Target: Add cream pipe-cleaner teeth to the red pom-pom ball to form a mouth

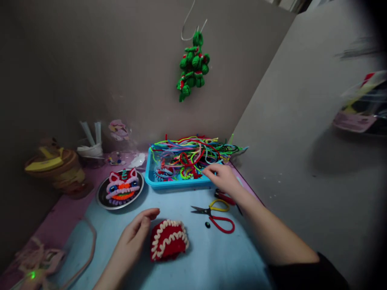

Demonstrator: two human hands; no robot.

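My left hand [137, 229] rests on the blue table mat with fingers loosely stretched out, beside a red pipe-cleaner piece [169, 249] edged with wavy white trim. No object shows in it. My right hand [222, 177] reaches over the front right corner of a blue tray [178, 185], fingertips drawn together; whatever they may pinch cannot be made out. A heap of colourful pipe cleaners [193, 151] fills the tray. Under my right forearm lie scissors [208, 210] with one yellow and one red handle, a small dark bead-like piece [207, 224] and red-handled pliers [225, 197].
A metal bowl [101, 201] holds a pink lion-head figure [123, 187]. Farther left stand a brown pot [72, 173] and a white cup [90, 150]. Green knitted pieces [193, 66] hang from a wall hook. A cord [92, 245] with a green light lies at lower left.
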